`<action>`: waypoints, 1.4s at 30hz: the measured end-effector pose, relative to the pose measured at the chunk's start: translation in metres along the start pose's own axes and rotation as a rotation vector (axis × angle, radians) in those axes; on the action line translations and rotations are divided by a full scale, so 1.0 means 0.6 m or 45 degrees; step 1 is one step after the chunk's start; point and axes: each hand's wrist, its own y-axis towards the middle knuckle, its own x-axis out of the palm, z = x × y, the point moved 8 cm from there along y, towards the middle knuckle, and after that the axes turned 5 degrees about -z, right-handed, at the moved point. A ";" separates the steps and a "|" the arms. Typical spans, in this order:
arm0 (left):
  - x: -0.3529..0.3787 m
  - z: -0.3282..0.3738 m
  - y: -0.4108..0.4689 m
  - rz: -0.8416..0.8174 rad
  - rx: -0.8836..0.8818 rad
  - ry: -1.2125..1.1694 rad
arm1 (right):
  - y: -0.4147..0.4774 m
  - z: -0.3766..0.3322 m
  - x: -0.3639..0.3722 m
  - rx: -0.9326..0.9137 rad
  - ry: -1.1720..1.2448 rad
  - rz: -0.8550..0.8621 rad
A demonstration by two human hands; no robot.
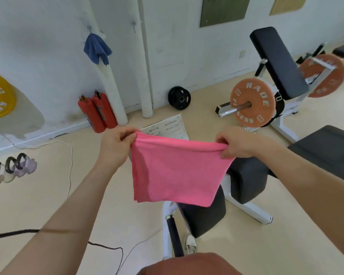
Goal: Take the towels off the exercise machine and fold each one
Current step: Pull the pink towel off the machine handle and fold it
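Observation:
A pink towel [175, 171] hangs in the air in front of me, folded over so its top edge is a fold and its loose edges hang down. My left hand [115, 145] pinches its top left corner. My right hand [234, 143] pinches its top right corner. The towel is stretched flat between both hands above the exercise machine [244, 183], a white frame with dark grey pads. A blue cloth [97, 49] hangs from a hook on the white wall at the back left.
Two red fire extinguishers [97, 112] stand by the wall. A black weight plate [179, 98] leans on the wall. An orange plate [252, 103] sits on a bench machine at the right. Kettlebells [10, 168] lie at the left. Cables [70, 175] cross the beige floor.

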 end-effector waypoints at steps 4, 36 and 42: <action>0.031 0.018 0.047 0.094 0.007 0.104 | 0.060 0.049 -0.059 -0.004 0.019 0.206; 0.252 -0.277 -0.182 0.047 -1.203 -0.812 | 0.035 0.182 0.403 0.919 1.472 0.043; 0.241 -0.281 -0.199 0.074 -1.186 -0.841 | 0.029 0.184 0.373 0.771 0.939 0.148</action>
